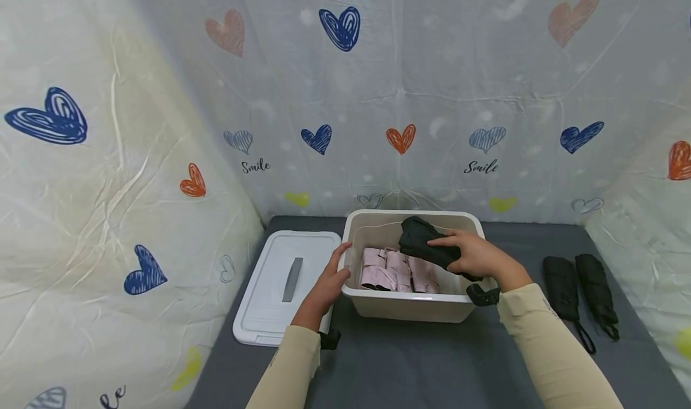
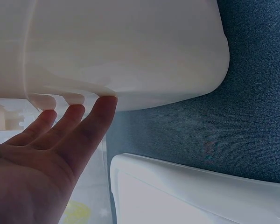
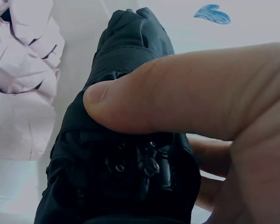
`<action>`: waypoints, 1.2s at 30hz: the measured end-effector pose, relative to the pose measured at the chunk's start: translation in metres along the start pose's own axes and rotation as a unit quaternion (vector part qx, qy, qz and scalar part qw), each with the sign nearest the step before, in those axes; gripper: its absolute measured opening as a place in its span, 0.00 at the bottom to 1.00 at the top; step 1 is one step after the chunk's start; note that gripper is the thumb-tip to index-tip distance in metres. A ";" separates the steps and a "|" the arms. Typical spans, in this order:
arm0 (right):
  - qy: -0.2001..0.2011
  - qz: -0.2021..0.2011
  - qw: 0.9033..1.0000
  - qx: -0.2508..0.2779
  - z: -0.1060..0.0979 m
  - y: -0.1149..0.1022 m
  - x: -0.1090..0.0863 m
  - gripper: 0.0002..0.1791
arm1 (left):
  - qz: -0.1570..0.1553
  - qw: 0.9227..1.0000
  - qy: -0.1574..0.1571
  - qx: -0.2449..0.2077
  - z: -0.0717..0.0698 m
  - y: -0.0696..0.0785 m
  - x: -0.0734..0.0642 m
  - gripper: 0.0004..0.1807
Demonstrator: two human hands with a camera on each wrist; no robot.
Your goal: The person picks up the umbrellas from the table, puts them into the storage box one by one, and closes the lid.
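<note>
My right hand (image 1: 477,253) holds a folded black umbrella (image 1: 423,240) at a tilt over the right part of a cream plastic bin (image 1: 410,309). In the right wrist view, the thumb lies across the umbrella's black fabric (image 3: 126,60), with other fingers partly hidden behind it. Inside the bin, three rolled pink umbrellas (image 1: 398,271) lie side by side at the left. My left hand (image 1: 326,283) rests against the bin's left side. The left wrist view shows its fairly straight fingers (image 2: 91,128) touching the outer wall (image 2: 130,70) at the fingertips; its thumb is out of that view.
A white lid (image 1: 261,289) with a grey handle lies left of the bin. Two more folded black umbrellas (image 1: 561,286) lie at the right on the dark grey table (image 1: 410,367). A heart-patterned curtain (image 1: 442,67) stands behind and along both sides.
</note>
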State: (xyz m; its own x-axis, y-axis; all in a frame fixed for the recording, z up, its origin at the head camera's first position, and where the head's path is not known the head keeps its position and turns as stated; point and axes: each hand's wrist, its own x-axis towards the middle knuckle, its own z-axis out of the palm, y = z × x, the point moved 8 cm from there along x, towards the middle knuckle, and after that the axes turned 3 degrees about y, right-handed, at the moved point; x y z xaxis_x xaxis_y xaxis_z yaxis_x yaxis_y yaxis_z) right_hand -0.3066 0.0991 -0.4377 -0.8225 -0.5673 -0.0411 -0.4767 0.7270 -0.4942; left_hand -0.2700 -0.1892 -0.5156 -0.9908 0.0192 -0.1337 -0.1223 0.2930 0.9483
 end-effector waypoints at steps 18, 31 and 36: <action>-0.017 0.006 0.999 -0.050 0.013 -0.004 0.016 0.35 | 0.003 1.000 0.005 0.003 -0.001 -0.004 0.002 0.36; -0.061 0.072 0.996 -0.006 0.026 0.008 0.021 0.32 | 0.004 1.000 0.002 0.004 0.000 -0.002 0.000 0.36; -0.021 0.083 0.996 -0.008 0.019 0.010 0.023 0.24 | 0.001 1.000 0.004 -0.001 -0.001 -0.003 0.001 0.37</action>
State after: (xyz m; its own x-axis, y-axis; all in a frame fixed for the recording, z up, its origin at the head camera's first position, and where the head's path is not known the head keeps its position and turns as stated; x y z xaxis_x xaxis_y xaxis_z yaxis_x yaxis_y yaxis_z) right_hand -0.3241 0.0855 -0.4601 -0.8765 -0.4548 -0.1578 -0.3408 0.8177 -0.4638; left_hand -0.2709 -0.1910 -0.5188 -0.9914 0.0113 -0.1301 -0.1212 0.2911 0.9490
